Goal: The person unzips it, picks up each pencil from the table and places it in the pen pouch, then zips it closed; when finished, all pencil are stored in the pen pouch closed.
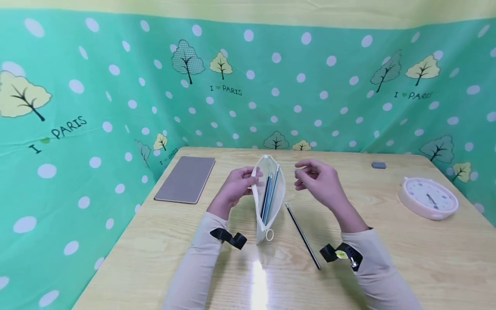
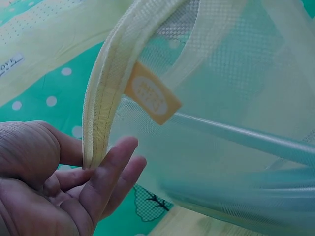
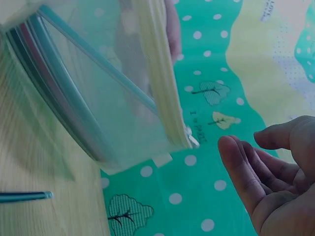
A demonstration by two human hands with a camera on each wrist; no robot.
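Observation:
A pale, see-through zip pouch (image 1: 280,189) stands upright over the table with its mouth spread. My left hand (image 1: 237,186) pinches the zipper edge on its left side; the left wrist view shows thumb and fingers at that edge, near a small orange tag (image 2: 152,93). Several pencils (image 1: 270,193) lean inside the pouch, also visible through its mesh in the right wrist view. To the right of the pouch, my right hand (image 1: 319,178) hovers apart from it, fingers loosely bent and holding nothing. One dark pencil (image 1: 303,237) lies on the wooden table below that hand.
A grey-brown notebook (image 1: 186,179) lies at the left of the table (image 1: 368,198). Toward the right are a small dark eraser-like block (image 1: 378,165) and a pink round clock (image 1: 428,198). A green dotted curtain (image 1: 271,103) hangs behind and along the left side.

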